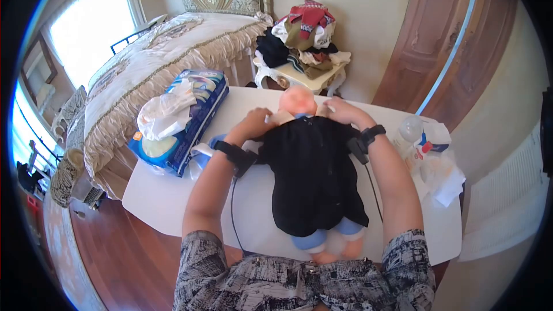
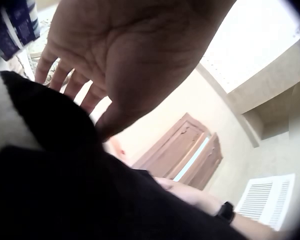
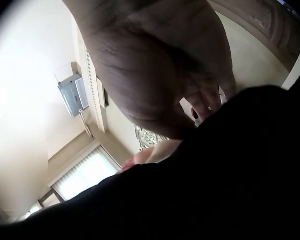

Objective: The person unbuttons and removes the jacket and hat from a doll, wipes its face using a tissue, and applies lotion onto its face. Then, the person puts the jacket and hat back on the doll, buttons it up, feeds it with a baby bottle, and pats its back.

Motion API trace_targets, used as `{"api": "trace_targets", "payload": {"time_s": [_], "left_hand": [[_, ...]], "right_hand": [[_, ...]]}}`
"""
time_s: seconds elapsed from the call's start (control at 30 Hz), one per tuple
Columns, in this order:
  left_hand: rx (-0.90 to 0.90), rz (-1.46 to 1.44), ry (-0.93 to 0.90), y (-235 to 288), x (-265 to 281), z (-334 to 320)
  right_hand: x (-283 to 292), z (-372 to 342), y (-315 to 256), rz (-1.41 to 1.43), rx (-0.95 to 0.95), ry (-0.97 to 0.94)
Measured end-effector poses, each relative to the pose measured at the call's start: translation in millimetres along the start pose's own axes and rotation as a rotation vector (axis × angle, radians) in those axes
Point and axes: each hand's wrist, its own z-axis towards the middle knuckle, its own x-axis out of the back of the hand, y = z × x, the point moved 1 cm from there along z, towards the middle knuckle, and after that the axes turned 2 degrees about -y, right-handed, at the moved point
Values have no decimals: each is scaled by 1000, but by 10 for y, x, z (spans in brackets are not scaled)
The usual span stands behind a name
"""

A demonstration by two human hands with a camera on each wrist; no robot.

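Observation:
A doll (image 1: 299, 101) lies on its back on a white table (image 1: 155, 196), its head away from me. Over its blue clothing is a black top (image 1: 317, 178) with a pale collar. At one shoulder, my left hand (image 1: 256, 122) pinches the collar edge of the top. On the opposite side of the neck, my right hand (image 1: 345, 113) holds the other collar edge. Black cloth fills the lower part of both wrist views and covers some fingertips. Below the hem, blue shorts (image 1: 311, 241) and the doll's bare legs show.
A blue pack of wipes or diapers (image 1: 199, 118) with white tissue on it stands at left. A clear bottle (image 1: 411, 129) and crumpled plastic (image 1: 440, 173) lie at right. Beyond are a bed (image 1: 173, 46) and a small table piled with clothes (image 1: 305, 31).

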Motion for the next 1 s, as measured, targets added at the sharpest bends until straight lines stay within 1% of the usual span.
{"api": "trace_targets", "payload": {"time_s": [0.1,0.2,0.23,0.27,0.3,0.33,0.37,0.4,0.43,0.47,0.53,0.57,0.6,0.67,0.73,0.77,0.87,0.9,0.97,1.0], "left_hand": [[60,-191,-96,-73,95,5],[65,-266,6,-63,218,-35],[43,-270,25,-47,250,-52],[21,-275,45,-30,290,-64],[-1,-279,66,26,347,-96],[36,-321,76,145,443,-151],[72,-362,86,311,570,-208],[110,-402,94,428,638,-246],[71,-445,128,479,635,-263],[55,-537,76,575,646,-314],[27,-721,-20,771,640,-440],[-94,-618,-43,807,552,-480],[-181,-709,-112,802,388,-521],[-122,-664,-375,1093,458,-782],[-153,-604,-574,1227,457,-964],[-380,-439,-604,1194,418,-1018],[-477,-523,-825,1268,508,-1218],[-498,-540,-854,1307,546,-1246],[-541,-554,-808,1273,567,-1291],[-565,-560,-783,1251,577,-1310]], "right_hand": [[12,46,12,-47,-34,-48],[278,-51,-216,34,-152,-67],[306,-64,-219,11,-59,44],[341,-98,-238,5,-65,52],[482,-163,-398,-3,-70,62],[569,-197,-485,-10,-75,75],[583,-207,-472,-41,-6,133],[625,-250,-545,3,-37,153],[711,-325,-701,47,-69,172],[773,-408,-838,93,-100,188],[776,-558,-999,344,-252,-1],[770,-649,-1082,468,-328,-97],[768,-769,-1185,466,-311,-163],[601,-995,-1238,493,-341,-307],[674,-1199,-1461,301,-322,-454],[741,-1283,-1581,208,-309,-526],[867,-1457,-1775,-107,-45,-154],[856,-1455,-1821,-111,0,-93],[824,-1431,-1895,-122,86,41],[792,-1431,-1881,-59,137,-136]]}}
